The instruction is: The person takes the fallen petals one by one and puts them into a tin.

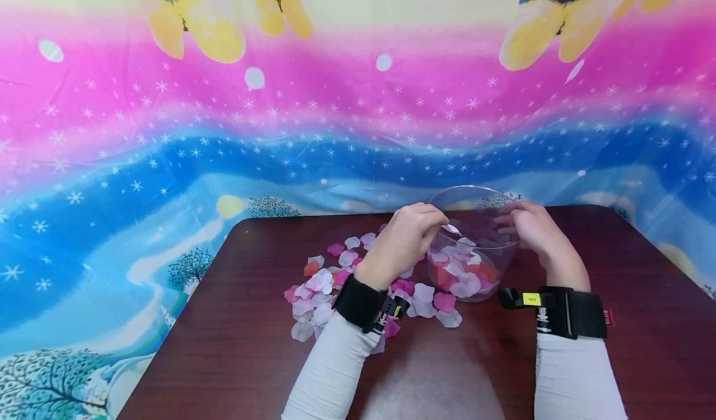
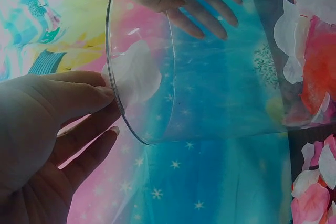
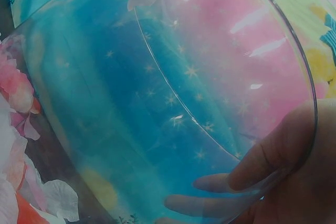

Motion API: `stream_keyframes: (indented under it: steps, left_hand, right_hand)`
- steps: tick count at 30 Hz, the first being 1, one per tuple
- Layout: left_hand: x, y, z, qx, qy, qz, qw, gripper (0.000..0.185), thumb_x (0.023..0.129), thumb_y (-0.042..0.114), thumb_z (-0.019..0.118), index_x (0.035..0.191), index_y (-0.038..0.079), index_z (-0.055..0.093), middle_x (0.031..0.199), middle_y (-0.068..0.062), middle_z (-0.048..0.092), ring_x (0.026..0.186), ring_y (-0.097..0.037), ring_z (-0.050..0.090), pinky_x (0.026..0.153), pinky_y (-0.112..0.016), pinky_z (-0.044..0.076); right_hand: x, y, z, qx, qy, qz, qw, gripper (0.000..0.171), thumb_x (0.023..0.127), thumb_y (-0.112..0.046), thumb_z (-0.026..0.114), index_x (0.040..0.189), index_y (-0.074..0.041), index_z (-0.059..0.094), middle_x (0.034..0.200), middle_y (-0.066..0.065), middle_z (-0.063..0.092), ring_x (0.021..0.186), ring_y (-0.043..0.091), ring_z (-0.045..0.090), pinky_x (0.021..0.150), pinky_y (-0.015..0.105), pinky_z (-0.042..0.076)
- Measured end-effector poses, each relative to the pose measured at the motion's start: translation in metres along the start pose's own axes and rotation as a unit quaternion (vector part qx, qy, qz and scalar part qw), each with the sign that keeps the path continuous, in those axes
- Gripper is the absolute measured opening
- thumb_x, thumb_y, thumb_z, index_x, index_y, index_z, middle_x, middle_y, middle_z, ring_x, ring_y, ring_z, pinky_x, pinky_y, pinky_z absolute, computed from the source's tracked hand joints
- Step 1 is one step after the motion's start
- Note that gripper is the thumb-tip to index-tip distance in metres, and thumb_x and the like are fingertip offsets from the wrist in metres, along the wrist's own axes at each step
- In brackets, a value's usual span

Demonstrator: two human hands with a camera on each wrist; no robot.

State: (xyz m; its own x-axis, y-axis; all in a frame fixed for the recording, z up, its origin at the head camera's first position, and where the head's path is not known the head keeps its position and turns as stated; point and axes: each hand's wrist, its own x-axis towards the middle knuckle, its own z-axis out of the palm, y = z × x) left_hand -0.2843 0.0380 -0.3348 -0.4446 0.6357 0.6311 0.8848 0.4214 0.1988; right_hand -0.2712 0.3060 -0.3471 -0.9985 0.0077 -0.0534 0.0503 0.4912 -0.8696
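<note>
A clear plastic bowl (image 1: 473, 221) stands on the dark wooden table (image 1: 224, 345), with pink, white and red petals (image 1: 461, 274) in its bottom. My left hand (image 1: 442, 224) pinches a white petal (image 1: 450, 228) at the bowl's left rim. In the left wrist view the thumb and fingers of that hand (image 2: 105, 85) hold the petal (image 2: 134, 72) against the rim (image 2: 118, 103). My right hand (image 1: 506, 221) grips the bowl's right wall. Its fingers (image 3: 273, 161) show through the plastic (image 3: 157, 103). A loose heap of petals (image 1: 324, 283) lies on the table left of the bowl.
A bright pink, blue and yellow printed cloth (image 1: 168, 128) hangs behind the table and drapes around its far edge. Several petals (image 1: 436, 308) lie at the bowl's near foot. Bare tabletop (image 1: 660, 320) stretches to the right, up to the table's right edge.
</note>
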Motion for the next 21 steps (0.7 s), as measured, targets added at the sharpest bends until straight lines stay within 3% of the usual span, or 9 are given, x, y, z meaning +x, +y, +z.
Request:
stream_keyframes:
  steps: [9,14,18,21]
  left_hand:
    - [-0.001,0.001,-0.003,0.02,-0.017,-0.021,0.9994,0.017,0.1,0.006,0.066,0.112,0.007,0.077,0.109,-0.003,0.075,0.107,-0.014,0.067,0.1,-0.016,0.047]
    - [-0.004,-0.005,-0.01,0.005,-0.007,-0.036,0.9993,0.017,0.098,0.004,0.067,0.113,0.006,0.076,0.11,-0.004,0.074,0.107,-0.016,0.067,0.099,-0.019,0.05]
    - [-0.01,-0.016,-0.018,-0.015,-0.006,-0.07,0.9974,0.017,0.098,0.003,0.067,0.112,0.006,0.076,0.11,-0.004,0.073,0.104,-0.016,0.068,0.093,-0.022,0.052]
    - [-0.015,-0.026,-0.024,-0.025,-0.035,-0.109,0.9931,0.016,0.098,0.003,0.067,0.11,0.006,0.076,0.109,-0.005,0.073,0.102,-0.016,0.068,0.09,-0.023,0.053]
  right_hand:
    - [0.0,0.0,-0.001,-0.003,-0.004,-0.004,1.0,0.058,0.099,-0.008,0.023,0.154,0.009,0.028,0.15,0.035,0.041,0.135,0.052,0.045,0.101,0.061,0.045]
    - [0.0,0.001,-0.001,-0.001,-0.003,-0.003,1.0,0.057,0.1,-0.008,0.023,0.154,0.009,0.027,0.15,0.035,0.04,0.135,0.052,0.045,0.102,0.062,0.044]
    - [0.001,0.001,0.0,-0.002,0.001,-0.001,1.0,0.057,0.1,-0.009,0.024,0.154,0.009,0.028,0.151,0.035,0.041,0.135,0.052,0.045,0.103,0.063,0.043]
    - [0.0,0.001,0.0,-0.002,0.003,0.0,1.0,0.057,0.101,-0.01,0.025,0.155,0.009,0.028,0.151,0.035,0.04,0.135,0.052,0.045,0.104,0.063,0.043]
